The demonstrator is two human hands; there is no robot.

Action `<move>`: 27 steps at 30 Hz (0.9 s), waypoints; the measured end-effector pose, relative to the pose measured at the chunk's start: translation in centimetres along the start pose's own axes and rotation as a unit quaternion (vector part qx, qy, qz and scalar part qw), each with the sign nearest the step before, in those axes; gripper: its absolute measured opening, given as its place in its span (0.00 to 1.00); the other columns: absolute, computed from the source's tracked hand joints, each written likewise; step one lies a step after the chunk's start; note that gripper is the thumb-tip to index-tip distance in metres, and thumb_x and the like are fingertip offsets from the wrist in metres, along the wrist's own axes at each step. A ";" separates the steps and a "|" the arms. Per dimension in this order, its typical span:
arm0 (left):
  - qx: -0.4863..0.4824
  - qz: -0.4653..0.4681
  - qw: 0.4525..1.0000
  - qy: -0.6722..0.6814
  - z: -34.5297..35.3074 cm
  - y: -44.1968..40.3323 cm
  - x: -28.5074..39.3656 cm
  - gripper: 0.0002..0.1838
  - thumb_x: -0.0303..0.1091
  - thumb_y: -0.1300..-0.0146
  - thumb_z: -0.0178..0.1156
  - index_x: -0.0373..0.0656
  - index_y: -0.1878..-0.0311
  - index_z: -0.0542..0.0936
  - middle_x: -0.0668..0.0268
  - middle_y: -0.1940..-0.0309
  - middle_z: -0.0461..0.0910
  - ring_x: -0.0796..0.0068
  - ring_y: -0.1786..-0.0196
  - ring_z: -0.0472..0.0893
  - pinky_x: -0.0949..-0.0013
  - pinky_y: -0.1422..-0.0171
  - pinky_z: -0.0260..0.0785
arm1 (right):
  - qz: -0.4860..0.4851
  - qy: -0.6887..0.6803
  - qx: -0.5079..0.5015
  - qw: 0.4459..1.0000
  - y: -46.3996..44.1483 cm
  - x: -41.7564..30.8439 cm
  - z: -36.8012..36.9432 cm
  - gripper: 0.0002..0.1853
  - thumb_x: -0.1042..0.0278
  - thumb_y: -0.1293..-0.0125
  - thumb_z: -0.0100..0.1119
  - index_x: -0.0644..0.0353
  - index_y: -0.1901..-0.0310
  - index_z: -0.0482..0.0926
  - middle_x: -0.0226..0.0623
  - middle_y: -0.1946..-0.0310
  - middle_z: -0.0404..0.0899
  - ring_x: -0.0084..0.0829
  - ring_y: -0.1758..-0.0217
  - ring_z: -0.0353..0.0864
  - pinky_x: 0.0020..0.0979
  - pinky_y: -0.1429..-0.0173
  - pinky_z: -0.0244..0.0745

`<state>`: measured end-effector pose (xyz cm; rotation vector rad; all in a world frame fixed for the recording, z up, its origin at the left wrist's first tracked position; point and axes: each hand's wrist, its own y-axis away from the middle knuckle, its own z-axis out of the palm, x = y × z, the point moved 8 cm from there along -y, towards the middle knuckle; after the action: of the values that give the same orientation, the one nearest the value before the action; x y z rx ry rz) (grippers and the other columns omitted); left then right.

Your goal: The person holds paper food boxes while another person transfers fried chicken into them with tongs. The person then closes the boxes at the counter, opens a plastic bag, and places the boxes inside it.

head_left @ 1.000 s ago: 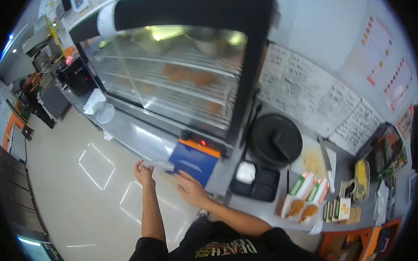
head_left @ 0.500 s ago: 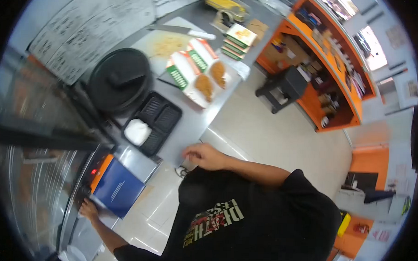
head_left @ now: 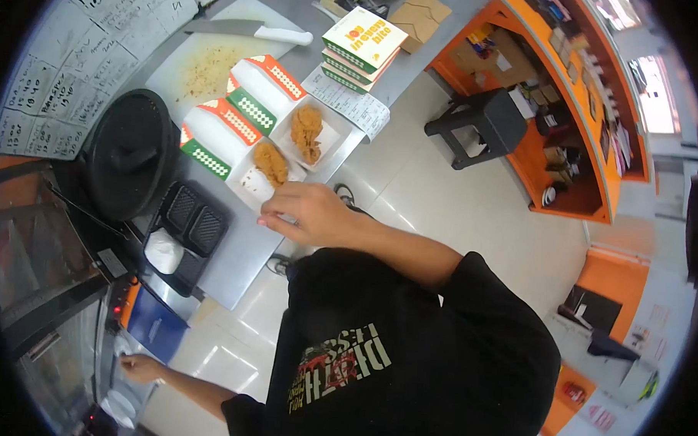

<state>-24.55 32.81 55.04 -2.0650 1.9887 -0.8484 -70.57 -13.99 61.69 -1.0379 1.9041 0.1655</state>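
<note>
Fried chicken pieces (head_left: 306, 133) are lying in open cartons (head_left: 335, 141) near the counter's edge. The right hand (head_left: 307, 215) is hovering at the nearer carton's corner, open, fingers loosely curved; contact cannot be told. A black tray (head_left: 209, 230) is holding a white bundle (head_left: 163, 251) to the left. Stacked boxes (head_left: 364, 39) are standing beyond. The left hand (head_left: 138, 367) is reaching near-left, below a blue sheet (head_left: 156, 323), grip unclear.

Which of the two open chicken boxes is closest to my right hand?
The open box nearer the black tray. Its edge is right by your right hand; the other open box is farther off, toward the stacked boxes.
</note>
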 end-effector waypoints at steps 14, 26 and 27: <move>-0.267 0.135 0.913 0.277 -2.2 32.5 36.8 0.14 0.30 0.37 0.66 0.37 0.49 0.83 0.59 0.65 0.87 0.71 0.68 0.86 0.70 0.64 0.77 | 0.079 0.107 0.096 0.986 0.4 12.7 -7.8 0.23 0.81 0.39 0.58 0.68 0.41 0.72 0.51 0.48 0.75 0.52 0.46 0.72 0.46 0.40 0.71; -0.288 0.151 0.922 0.211 -1.9 31.4 36.5 0.15 0.39 0.36 0.67 0.36 0.55 0.87 0.57 0.68 0.88 0.67 0.67 0.88 0.67 0.58 0.78 | 0.085 -0.037 0.082 0.992 0.6 14.3 -5.1 0.20 0.85 0.40 0.56 0.64 0.45 0.75 0.49 0.50 0.75 0.52 0.49 0.77 0.45 0.45 0.75; -0.272 0.148 0.932 0.188 -2.2 31.1 36.2 0.14 0.39 0.36 0.66 0.37 0.55 0.87 0.57 0.69 0.88 0.67 0.67 0.88 0.67 0.58 0.78 | 0.083 -0.049 0.073 0.993 0.4 14.3 -4.9 0.19 0.84 0.39 0.56 0.63 0.45 0.75 0.48 0.50 0.76 0.52 0.50 0.78 0.44 0.47 0.76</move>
<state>-54.19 -4.61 52.43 -1.8488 2.9329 -0.7298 -77.17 -24.62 53.24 -0.7605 1.8823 0.1679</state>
